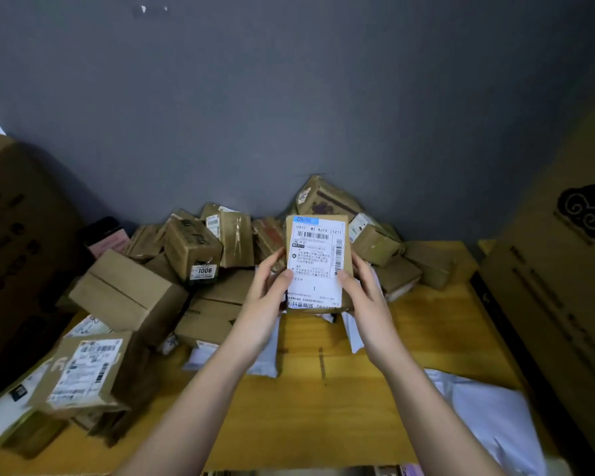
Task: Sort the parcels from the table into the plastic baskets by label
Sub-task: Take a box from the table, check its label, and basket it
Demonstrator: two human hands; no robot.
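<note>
Above the table [358, 389], just in front of the heap [200, 255], a parcel [318, 262] stands upright, long axis vertical, label facing the person. Left hand [267, 286] and right hand [359, 290] clasp its lower sides, equally near (no baskets in view, so its way onward is unclear).

Two hands, left hand [268, 286] and right hand [361, 290], hold one labelled cardboard parcel [318, 262]. Roughly a dozen more cardboard parcels [193, 249] are heaped on the one wooden counter [323, 407]; the exact number cannot be told. At least three white mailer bags [488, 417] lie there. Two big cartons [564, 286] flank it.
</note>
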